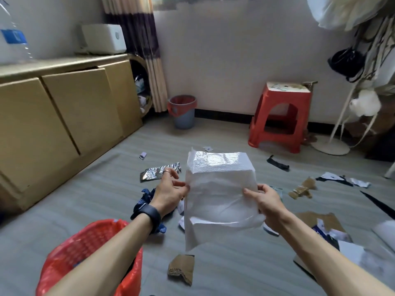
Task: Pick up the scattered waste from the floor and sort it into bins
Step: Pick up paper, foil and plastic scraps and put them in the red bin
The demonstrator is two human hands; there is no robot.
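Holding: both hands hold a white bubble-wrap bag [218, 195] up in the air, above the floor [235, 274].
Left hand: the left hand [171, 193] pinches the bag's left edge with thumb and fingers.
Right hand: the right hand [265, 199] grips the bag's right edge.
Red basket: a red basket [89, 248] with a red liner sits just under the left arm. The arm hides most of its inside.
Grey bin: a grey bin [183, 116] stands far off by the wall.
On the floor: foil [158, 170], a blue crumpled thing [147, 196], a cardboard bit [181, 270], a black strip [277, 163] and papers [342, 238] lie around.
How far: it looks early. One piece is picked up but not in a bin yet, and lots of waste is left.
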